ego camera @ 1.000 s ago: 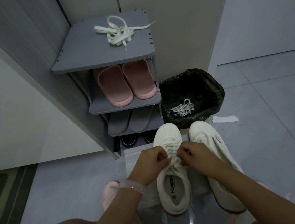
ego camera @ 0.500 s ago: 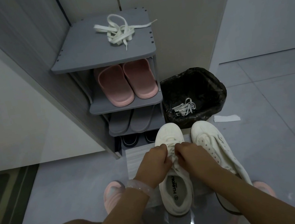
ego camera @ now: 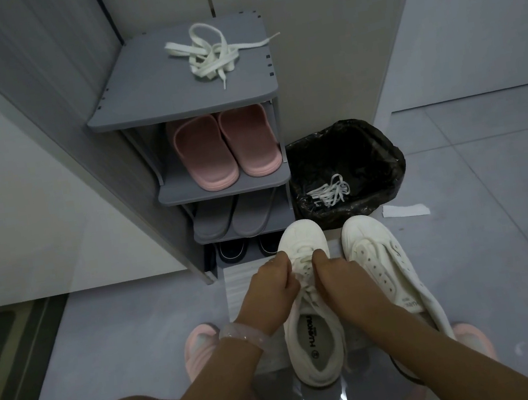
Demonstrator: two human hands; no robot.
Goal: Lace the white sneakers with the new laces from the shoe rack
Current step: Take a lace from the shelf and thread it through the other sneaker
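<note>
Two white sneakers stand on the floor in front of the grey shoe rack (ego camera: 182,108). The left sneaker (ego camera: 314,335) has a white lace through its eyelets. My left hand (ego camera: 272,283) and my right hand (ego camera: 332,275) sit on either side of its tongue, fingers curled in and pinching the lace near the toe end. The right sneaker (ego camera: 387,264) leans beside it with bare eyelets. A loose bundle of white laces (ego camera: 210,56) lies on the rack's top shelf.
Pink slippers (ego camera: 224,147), grey slippers (ego camera: 234,216) and dark shoes fill the rack's lower shelves. A bin with a black bag (ego camera: 351,153) holding old laces (ego camera: 329,190) stands right of the rack. A paper scrap (ego camera: 405,210) lies on the tiles. My pink-slippered feet flank the sneakers.
Both hands have slid forward along the left sneaker toward its toe and closed in together over the lace.
</note>
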